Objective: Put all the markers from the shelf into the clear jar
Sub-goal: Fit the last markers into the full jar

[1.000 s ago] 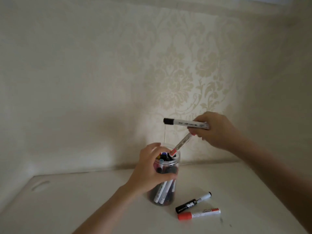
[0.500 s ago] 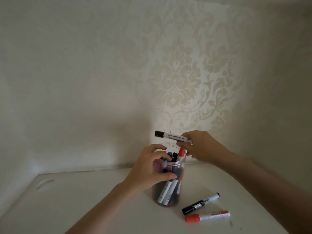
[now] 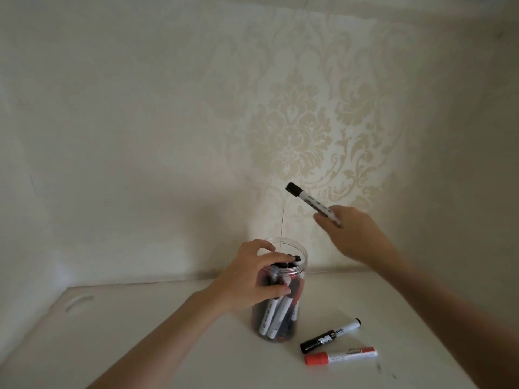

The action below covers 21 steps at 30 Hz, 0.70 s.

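Observation:
The clear jar [image 3: 292, 313] stands upright on the white shelf [image 3: 168, 332], holding several markers. My left hand [image 3: 250, 279] grips the jar's upper side, fingers over the rim. My right hand [image 3: 354, 237] is raised to the right of the jar and holds a black-capped white marker [image 3: 311, 202], tilted with its cap up and to the left. Two markers lie on the shelf right of the jar: a black-capped one [image 3: 331, 335] and a red-capped one [image 3: 341, 356].
Patterned beige wallpaper [image 3: 295, 136] covers the wall right behind the jar. A side wall closes the right. The shelf has an oval handle cutout [image 3: 78, 301] at the left.
The red marker held over the jar mouth has dropped inside. My right hand has lifted up and to the right with the black-capped marker, now tilted. My left hand stays on the jar.

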{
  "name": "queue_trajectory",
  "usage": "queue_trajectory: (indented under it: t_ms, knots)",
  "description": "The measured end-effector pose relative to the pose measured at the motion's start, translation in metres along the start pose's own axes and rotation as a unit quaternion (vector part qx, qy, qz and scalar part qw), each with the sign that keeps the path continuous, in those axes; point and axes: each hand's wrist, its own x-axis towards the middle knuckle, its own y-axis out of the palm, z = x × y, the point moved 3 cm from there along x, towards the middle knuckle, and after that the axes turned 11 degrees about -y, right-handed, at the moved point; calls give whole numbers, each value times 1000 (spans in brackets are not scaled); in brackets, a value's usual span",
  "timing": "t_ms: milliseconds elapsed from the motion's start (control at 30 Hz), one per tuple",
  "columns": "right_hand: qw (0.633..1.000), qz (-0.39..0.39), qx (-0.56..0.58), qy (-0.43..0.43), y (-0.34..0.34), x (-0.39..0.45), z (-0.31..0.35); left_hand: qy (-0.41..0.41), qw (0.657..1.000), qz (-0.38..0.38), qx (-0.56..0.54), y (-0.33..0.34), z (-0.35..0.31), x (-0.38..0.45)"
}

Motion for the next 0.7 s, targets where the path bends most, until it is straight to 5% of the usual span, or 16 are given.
queue_trajectory:
  t_ms: [167,500,700]
  knots:
    - [997,29,49,48,-26,-7,-22,-1,998,26,54,-4,-3,6]
    - [997,44,5,-68,-4,-1,11,-4,999,19,33,-8,-1,6]
    - [996,70,-42,-47,12,16,20,-8,999,24,24,-10,-1,4]
